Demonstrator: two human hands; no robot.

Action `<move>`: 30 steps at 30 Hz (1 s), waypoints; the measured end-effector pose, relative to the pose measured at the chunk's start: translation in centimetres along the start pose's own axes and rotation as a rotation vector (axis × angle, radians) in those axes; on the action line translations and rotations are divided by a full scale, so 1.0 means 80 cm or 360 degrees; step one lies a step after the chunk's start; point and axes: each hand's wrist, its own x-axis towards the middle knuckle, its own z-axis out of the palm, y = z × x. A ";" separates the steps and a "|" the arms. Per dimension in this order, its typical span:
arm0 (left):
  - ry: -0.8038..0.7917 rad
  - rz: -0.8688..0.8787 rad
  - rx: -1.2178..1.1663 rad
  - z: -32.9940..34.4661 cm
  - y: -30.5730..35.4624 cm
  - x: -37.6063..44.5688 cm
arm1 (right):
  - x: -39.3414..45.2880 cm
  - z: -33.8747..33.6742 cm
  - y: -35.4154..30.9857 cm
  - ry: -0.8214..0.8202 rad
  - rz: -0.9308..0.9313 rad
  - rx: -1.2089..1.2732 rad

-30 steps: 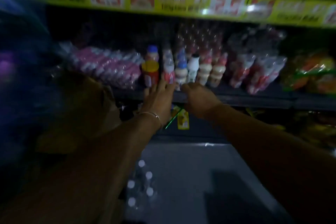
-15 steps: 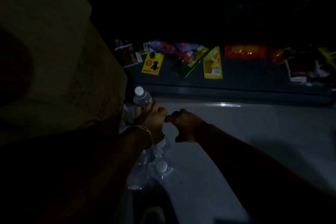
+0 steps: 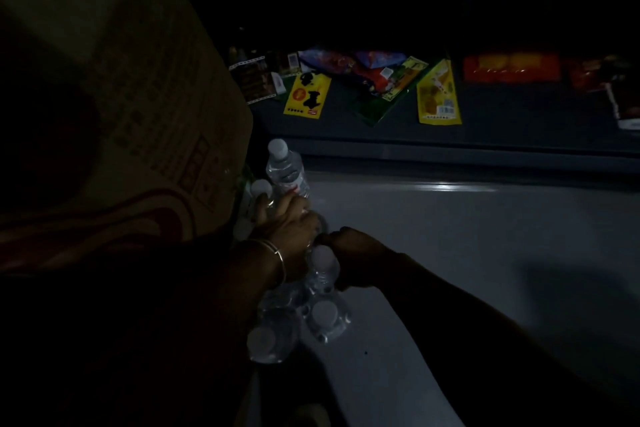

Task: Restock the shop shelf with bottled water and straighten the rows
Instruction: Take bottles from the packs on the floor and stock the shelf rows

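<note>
It's dim down here. Both hands are working low in the centre of the frame, over a cluster of water bottles (image 3: 304, 305) sitting on the pale floor (image 3: 450, 253) beside a big cardboard box (image 3: 138, 97) that's filling the upper left. The left hand (image 3: 287, 229), a thin bangle (image 3: 277, 253) on its wrist, is curling its fingers round one upright bottle (image 3: 285, 170) at the top of the cluster — its white cap and clear shoulder are standing above the knuckles, just left of centre. That grip is closing on the bottle's lower body; how firmly, I can't tell in this light.

The right hand (image 3: 353, 253) is sitting just right of the left, nearly touching it, with fingers bent downward right beside another white cap (image 3: 322, 258). Whether that grip has actually got hold of anything, I can't tell — the fingertips are lost in shadow.

Below the wrists, more capped bottles are standing packed together, toward the lower centre of the frame.

Across the upper middle, a dark bottom shelf (image 3: 450, 135) is carrying flat snack packets — a yellow packet (image 3: 306, 95), a green-edged one (image 3: 391, 94), another yellow pouch (image 3: 438, 94) — with red packs (image 3: 512, 68) further right.
</note>
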 end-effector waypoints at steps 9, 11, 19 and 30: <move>-0.0368 -0.0026 -0.0133 -0.107 0.006 0.004 | -0.092 -0.152 -0.041 0.0072 0.0245 0.0233; -0.0396 0.0001 -0.0216 -0.161 0.010 0.000 | -0.129 -0.210 -0.060 0.0118 0.0261 0.0281; -0.0478 0.0232 -0.0949 -0.468 0.028 -0.077 | -0.291 -0.486 -0.166 0.0200 0.0182 0.0594; -0.0101 0.0376 -0.1392 -0.909 -0.019 -0.234 | -0.476 -0.857 -0.369 0.0829 -0.0117 0.0596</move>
